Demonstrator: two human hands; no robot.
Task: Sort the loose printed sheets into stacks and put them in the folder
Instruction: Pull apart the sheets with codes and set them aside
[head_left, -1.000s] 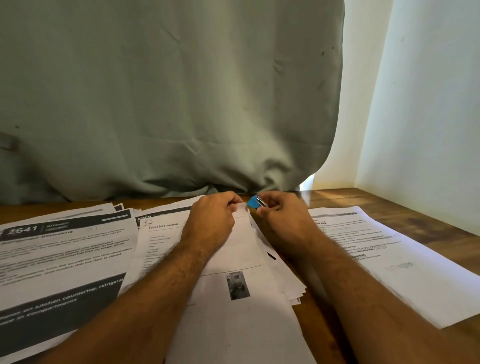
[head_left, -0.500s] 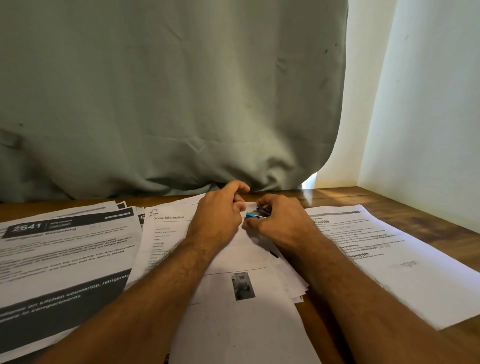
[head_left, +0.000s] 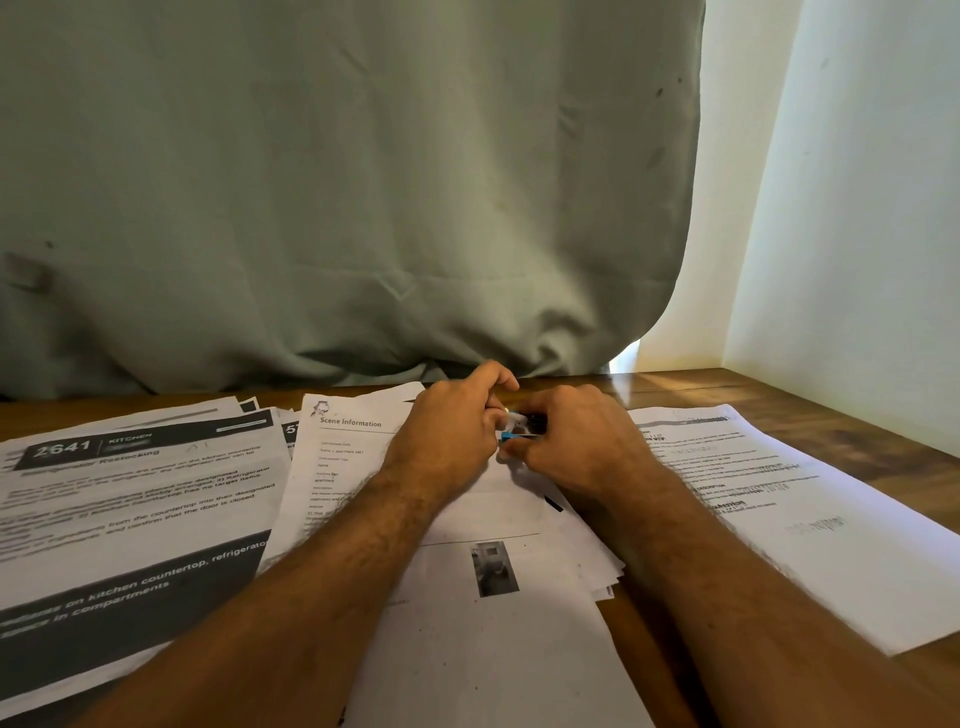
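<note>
Three groups of printed sheets lie on the wooden table. The middle stack (head_left: 483, 613) has a "Scene Information" page on top. My left hand (head_left: 452, 431) pinches that stack's far right corner. My right hand (head_left: 576, 441) grips a small blue binder clip (head_left: 514, 434) with black handles at the same corner. The clip touches the paper edge; whether it has closed over the sheets is hidden by my fingers. A stack with dark "2641 KITCHEN" headers (head_left: 130, 509) lies on the left, and a text-covered stack (head_left: 789, 509) lies on the right.
A grey-green curtain (head_left: 337, 208) hangs right behind the table's far edge. A pale wall (head_left: 857, 234) closes the right side. Bare wood (head_left: 841, 405) shows at the far right corner of the table. No folder is in view.
The blue clip came down from a raised position to the stack's corner. Both hands closed in together over that corner, and my left fingers lifted above the clip.
</note>
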